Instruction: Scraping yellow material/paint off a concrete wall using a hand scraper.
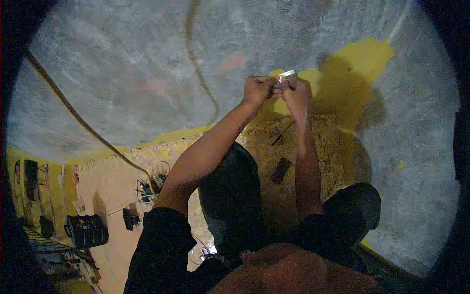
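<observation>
My left hand (258, 91) and my right hand (298, 96) meet in front of a grey wall (139, 81), over a yellow patch on it. Between them shows a small, bright, shiny piece (288, 75); my right thumb and fingers press on it. The left fingertips are bent inward against its near side, and what they pinch is hidden. Below the hands, a thin dark rod (277, 139) and a dark rectangular block (281, 171) lie on the debris-strewn floor, between my bent knees.
A long cable (80, 114) slants down at left to a tangle of cords and a dark device (150, 186). Nearby stand a small black item (130, 219) and a black case (87, 230). Crumbled debris (176, 144) lines the wall's foot. My shadow covers the wall at right.
</observation>
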A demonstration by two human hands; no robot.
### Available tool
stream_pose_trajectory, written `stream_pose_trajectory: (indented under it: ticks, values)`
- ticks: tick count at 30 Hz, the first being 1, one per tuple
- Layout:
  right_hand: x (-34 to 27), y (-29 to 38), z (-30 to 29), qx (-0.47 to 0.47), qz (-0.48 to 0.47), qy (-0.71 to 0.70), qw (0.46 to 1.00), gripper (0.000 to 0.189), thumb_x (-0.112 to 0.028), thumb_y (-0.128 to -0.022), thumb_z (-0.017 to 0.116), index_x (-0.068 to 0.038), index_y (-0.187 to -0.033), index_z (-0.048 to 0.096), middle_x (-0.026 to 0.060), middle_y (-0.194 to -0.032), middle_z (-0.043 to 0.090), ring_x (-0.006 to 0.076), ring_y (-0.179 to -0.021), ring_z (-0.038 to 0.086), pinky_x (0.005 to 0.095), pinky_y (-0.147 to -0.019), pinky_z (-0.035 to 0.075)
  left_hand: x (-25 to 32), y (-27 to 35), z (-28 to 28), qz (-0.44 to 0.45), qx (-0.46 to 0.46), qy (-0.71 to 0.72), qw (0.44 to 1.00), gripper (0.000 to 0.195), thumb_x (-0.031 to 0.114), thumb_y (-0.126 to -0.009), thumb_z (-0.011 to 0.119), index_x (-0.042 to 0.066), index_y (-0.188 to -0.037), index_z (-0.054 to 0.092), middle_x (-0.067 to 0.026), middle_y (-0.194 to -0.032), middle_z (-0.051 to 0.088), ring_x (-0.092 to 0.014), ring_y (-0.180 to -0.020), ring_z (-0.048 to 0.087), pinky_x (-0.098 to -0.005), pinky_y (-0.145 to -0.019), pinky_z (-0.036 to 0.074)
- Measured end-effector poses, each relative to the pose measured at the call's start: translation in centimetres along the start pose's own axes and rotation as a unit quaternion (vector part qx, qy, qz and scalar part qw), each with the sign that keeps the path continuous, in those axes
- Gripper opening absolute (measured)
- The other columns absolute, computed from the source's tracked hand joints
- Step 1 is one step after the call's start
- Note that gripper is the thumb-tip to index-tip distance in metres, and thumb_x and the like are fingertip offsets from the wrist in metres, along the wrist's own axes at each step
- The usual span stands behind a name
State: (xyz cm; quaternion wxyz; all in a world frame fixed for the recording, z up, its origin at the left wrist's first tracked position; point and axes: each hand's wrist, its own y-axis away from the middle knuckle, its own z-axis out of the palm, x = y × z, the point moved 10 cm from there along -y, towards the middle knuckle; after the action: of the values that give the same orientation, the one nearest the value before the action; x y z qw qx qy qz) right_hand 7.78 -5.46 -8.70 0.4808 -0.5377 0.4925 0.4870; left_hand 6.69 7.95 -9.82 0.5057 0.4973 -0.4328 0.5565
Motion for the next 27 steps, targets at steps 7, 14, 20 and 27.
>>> stream_pose_trajectory:
  ticks: [7,14,20,27]
  values:
    - [1.5,-1.1,1.3,-0.065,0.004,-0.1,0.993,0.023,-0.018,-0.092,0.057,0.002,-0.104,0.06,0.0091,-0.081,0.065,0.0182,-0.063,0.064,0.0298,-0.051,0.054,-0.2,-0.3,-0.5,-0.007,0.03,-0.004,1.0,0.02,0.016,-0.088,0.063,-0.002,-0.083,0.069,-0.0085,-0.075,0.067,-0.016,-0.062,0.063,-0.0302,-0.057,0.053]
    - [6.9,-0.8,2.8,-0.043,0.157,-0.199,0.966,0.042,-0.036,-0.088,0.063,-0.001,-0.109,0.051,0.0097,-0.086,0.063,0.0162,-0.07,0.061,0.0318,-0.056,0.05,3.4,-1.0,-1.7,0.163,0.099,-0.281,0.941,0.025,0.022,-0.083,0.068,0.001,-0.071,0.071,-0.0056,-0.059,0.065,-0.013,-0.052,0.062,-0.0303,-0.049,0.048]
    - [3.0,-2.3,-0.5,0.081,-0.045,0.047,0.995,0.046,-0.038,-0.084,0.065,-0.001,-0.107,0.054,0.0134,-0.084,0.062,0.0204,-0.072,0.064,0.0347,-0.061,0.052,0.8,-0.5,-0.9,0.016,0.043,-0.098,0.994,0.022,0.018,-0.086,0.065,-0.004,-0.084,0.069,-0.0099,-0.072,0.067,-0.017,-0.059,0.063,-0.0293,-0.052,0.051]
    - [-0.2,-2.2,1.3,-0.123,-0.087,-0.072,0.986,0.028,-0.022,-0.081,0.061,0.004,-0.092,0.06,0.0164,-0.089,0.065,0.0233,-0.07,0.067,0.0354,-0.065,0.053,-0.3,-0.6,-0.6,-0.036,0.051,-0.015,0.998,0.021,0.016,-0.089,0.061,-0.004,-0.091,0.067,-0.0117,-0.082,0.068,-0.02,-0.063,0.065,-0.0323,-0.057,0.055]
